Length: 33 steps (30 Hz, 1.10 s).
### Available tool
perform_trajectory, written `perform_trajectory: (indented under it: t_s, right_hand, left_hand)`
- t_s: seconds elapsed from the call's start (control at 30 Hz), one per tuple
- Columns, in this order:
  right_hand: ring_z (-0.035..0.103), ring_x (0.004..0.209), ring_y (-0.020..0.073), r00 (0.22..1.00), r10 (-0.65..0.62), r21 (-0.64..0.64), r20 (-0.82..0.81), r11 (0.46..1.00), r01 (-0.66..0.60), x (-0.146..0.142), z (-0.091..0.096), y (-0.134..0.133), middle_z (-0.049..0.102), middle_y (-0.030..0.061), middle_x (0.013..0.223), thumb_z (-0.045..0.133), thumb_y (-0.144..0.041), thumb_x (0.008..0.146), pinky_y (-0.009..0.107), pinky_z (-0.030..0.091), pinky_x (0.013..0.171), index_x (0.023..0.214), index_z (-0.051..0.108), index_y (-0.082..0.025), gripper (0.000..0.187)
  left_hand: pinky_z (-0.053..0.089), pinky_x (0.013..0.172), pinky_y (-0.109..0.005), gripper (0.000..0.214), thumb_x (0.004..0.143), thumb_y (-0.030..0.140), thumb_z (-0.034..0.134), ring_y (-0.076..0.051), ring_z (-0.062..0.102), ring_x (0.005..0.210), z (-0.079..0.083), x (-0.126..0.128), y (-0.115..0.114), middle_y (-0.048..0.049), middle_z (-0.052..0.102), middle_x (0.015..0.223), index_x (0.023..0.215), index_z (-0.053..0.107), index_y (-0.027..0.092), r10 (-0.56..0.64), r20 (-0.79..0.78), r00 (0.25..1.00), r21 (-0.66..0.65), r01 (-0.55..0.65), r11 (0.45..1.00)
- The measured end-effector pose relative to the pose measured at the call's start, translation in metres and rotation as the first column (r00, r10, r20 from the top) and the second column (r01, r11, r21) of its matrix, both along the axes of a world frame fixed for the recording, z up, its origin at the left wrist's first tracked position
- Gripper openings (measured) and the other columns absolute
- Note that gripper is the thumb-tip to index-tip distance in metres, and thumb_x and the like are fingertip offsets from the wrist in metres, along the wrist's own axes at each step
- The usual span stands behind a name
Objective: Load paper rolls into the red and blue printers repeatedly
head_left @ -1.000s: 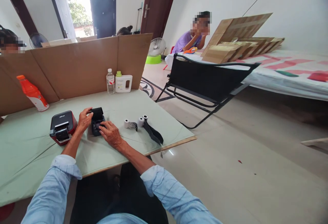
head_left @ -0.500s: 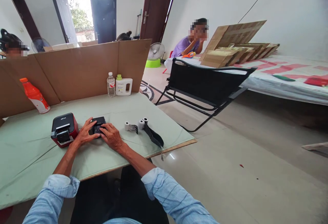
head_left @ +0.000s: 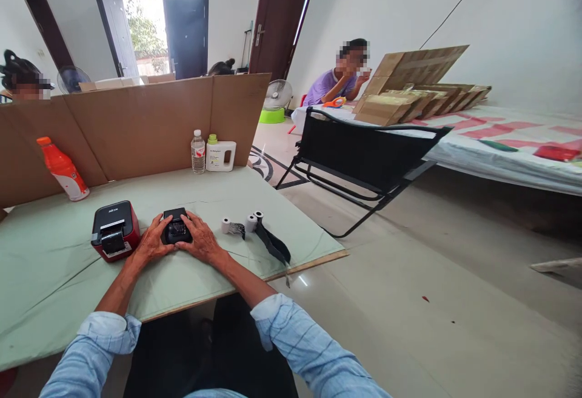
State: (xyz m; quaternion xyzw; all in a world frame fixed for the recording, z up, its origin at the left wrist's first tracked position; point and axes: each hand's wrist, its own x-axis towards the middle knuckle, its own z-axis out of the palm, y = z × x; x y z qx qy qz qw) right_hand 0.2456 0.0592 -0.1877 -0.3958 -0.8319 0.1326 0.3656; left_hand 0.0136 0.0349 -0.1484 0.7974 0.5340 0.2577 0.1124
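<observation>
A small black printer (head_left: 176,229) with a glossy black strip at its front sits on the pale green tabletop (head_left: 150,192). My left hand (head_left: 153,242) wraps round its left side, thumb and fingers against the casing. From the other side my right hand (head_left: 200,239) grips it the same way. Just left of my left hand stands a larger red and black printer (head_left: 115,228), a black strip coming out of its front. To the right lie a small white roll (head_left: 225,225) with a dark printed tail and more white rolls (head_left: 251,222) beside a long black strip (head_left: 273,246).
A cardboard screen (head_left: 140,125) closes the table's far side. Before it stand an orange bottle (head_left: 63,168), a water bottle (head_left: 197,152) and a white jug (head_left: 220,155). A black folding chair (head_left: 368,149) is to the right; beyond, a person (head_left: 339,76) sits by several cardboard boxes (head_left: 386,108).
My fingers have drawn back from the top front of the small black printer to its sides, so more of its front shows. The seated person's hands have shifted.
</observation>
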Motion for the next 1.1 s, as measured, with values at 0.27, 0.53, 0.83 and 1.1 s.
perform_trajectory:
  t_s: [0.27, 0.53, 0.83, 1.1]
  right_hand:
    - [0.043, 0.153, 0.037, 1.0, -0.01, -0.058, -0.019, 0.998, 0.009, -0.002, -0.001, 0.002, 0.038, 0.0203, 0.17, 0.086, -0.047, 0.084, 0.059, 0.04, 0.124, 0.163, 0.043, -0.021, 0.093]
    - [0.042, 0.154, 0.037, 1.0, -0.014, -0.066, -0.027, 0.998, 0.012, -0.004, 0.003, -0.001, 0.037, 0.0214, 0.17, 0.083, -0.047, 0.086, 0.058, 0.041, 0.124, 0.165, 0.037, -0.019, 0.096]
    - [0.05, 0.147, 0.0366, 0.998, -0.028, -0.089, -0.061, 0.996, 0.023, 0.0, 0.0, -0.004, 0.048, 0.0233, 0.162, 0.083, -0.046, 0.085, 0.057, 0.046, 0.119, 0.168, 0.026, -0.016, 0.105]
    - [0.054, 0.143, 0.0366, 0.995, -0.052, -0.097, -0.083, 0.994, 0.044, 0.002, -0.011, -0.007, 0.052, 0.0206, 0.159, 0.079, -0.048, 0.087, 0.056, 0.047, 0.117, 0.165, 0.033, -0.019, 0.096]
  left_hand:
    - [0.046, 0.121, -0.059, 0.093, 0.072, 0.043, 0.088, -0.043, 0.05, 0.15, -0.002, 0.002, 0.005, -0.0207, 0.041, 0.168, 0.156, 0.054, 0.022, 0.005, 0.014, 1.0, 0.044, -0.005, 0.999]
    - [0.044, 0.122, -0.061, 0.09, 0.077, 0.046, 0.084, -0.044, 0.045, 0.153, -0.006, 0.003, 0.003, -0.0214, 0.039, 0.169, 0.158, 0.052, 0.022, 0.029, 0.003, 1.0, 0.047, -0.029, 0.998]
    - [0.04, 0.122, -0.062, 0.098, 0.083, 0.053, 0.079, -0.041, 0.044, 0.154, -0.014, 0.012, -0.009, -0.023, 0.044, 0.166, 0.165, 0.037, 0.021, 0.059, 0.049, 0.997, 0.056, -0.062, 0.997]
    - [0.04, 0.124, -0.057, 0.097, 0.079, 0.042, 0.082, -0.038, 0.045, 0.153, -0.016, 0.015, -0.013, -0.0222, 0.047, 0.163, 0.163, 0.04, 0.018, 0.048, 0.105, 0.993, 0.044, -0.053, 0.998]
